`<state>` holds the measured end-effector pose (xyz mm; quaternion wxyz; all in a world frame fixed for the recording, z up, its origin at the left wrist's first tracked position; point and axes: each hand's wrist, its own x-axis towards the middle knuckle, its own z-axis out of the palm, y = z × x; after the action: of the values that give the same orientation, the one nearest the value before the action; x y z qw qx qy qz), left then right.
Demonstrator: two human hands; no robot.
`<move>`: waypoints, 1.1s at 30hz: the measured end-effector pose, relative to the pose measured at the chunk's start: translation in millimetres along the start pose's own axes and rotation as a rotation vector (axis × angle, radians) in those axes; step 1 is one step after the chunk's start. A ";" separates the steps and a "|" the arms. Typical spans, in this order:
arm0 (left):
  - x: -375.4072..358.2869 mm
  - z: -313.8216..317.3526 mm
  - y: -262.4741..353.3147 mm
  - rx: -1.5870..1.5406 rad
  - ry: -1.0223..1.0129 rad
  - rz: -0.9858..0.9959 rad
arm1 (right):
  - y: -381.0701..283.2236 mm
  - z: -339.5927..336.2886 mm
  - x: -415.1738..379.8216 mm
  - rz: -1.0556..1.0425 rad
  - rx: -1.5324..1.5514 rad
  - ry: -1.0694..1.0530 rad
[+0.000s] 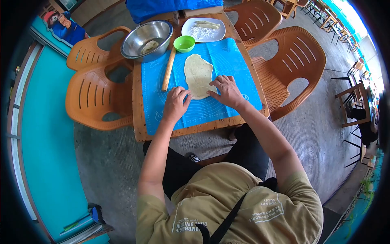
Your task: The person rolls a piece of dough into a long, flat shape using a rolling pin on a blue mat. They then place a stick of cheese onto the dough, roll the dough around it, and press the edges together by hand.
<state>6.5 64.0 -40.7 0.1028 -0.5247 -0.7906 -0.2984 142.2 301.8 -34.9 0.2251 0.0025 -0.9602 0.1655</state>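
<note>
A flat, rolled-out oblong sheet of dough (198, 73) lies on a blue silicone mat (156, 112). My left hand (177, 102) is at its lower left edge, fingers curled and pinched on the rim. At the lower right edge is my right hand (228, 91), its thumb and forefinger gripping the border, where the dough looks slightly creased. A wooden rolling pin (169, 70) rests to the left of the sheet. Beyond the dough stands a small green bowl (184, 44).
A steel bowl (136, 38) holding a dough lump (150, 46) stands at the back left. Behind the green bowl, a white plate (218, 35) carries flour and rolled dough pieces (207, 25). Brown plastic chairs (91, 95) flank the wooden table (138, 101) on both sides.
</note>
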 end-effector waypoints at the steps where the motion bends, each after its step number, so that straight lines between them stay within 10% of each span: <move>1: -0.4 -0.8 3.5 0.031 0.034 0.016 | -1.1 -0.1 1.7 0.010 0.003 -0.010; 16: -40.2 14.7 58.8 0.144 -0.175 0.032 | -34.0 -3.2 -16.2 0.019 -0.021 0.144; 33: -34.1 35.6 61.9 0.172 -0.177 -0.074 | -65.4 17.8 -51.7 0.176 -0.037 -0.178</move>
<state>81.6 75.3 -63.0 0.0661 -0.5086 -0.8382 -0.1857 186.2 230.7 -51.5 0.1236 -0.0713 -0.9757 0.1662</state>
